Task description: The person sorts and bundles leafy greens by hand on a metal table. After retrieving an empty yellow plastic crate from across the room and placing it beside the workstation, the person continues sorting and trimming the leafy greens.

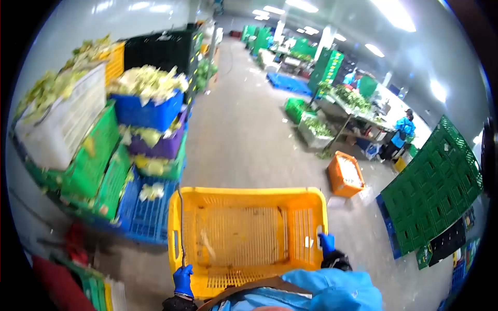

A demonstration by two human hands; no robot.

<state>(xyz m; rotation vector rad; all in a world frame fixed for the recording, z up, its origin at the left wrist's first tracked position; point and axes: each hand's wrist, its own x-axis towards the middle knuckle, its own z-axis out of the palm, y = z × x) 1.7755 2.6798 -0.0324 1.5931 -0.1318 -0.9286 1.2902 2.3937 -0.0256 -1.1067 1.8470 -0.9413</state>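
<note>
A yellow plastic crate (pixel 244 192) with slotted sides is in front of my body, with a few scraps on its bottom. My right hand (pixel 327 242), in a blue glove, grips its right side at the handle opening. At the near left corner is my left hand (pixel 182 281), also blue-gloved and closed. A thin dark rod (pixel 182 228) runs down the crate's left side into that hand. Whether the left fingers also hold the crate's rim, I cannot tell.
Stacked crates with leafy trimmings (pixel 148 85) line the left, above a blue pallet (pixel 153 212). An orange crate (pixel 337 179) stands ahead right. Green stacked crates (pixel 430 192) lean at right. A person in blue (pixel 402 132) works by a table of greens. The floor aisle (pixel 238 114) runs ahead.
</note>
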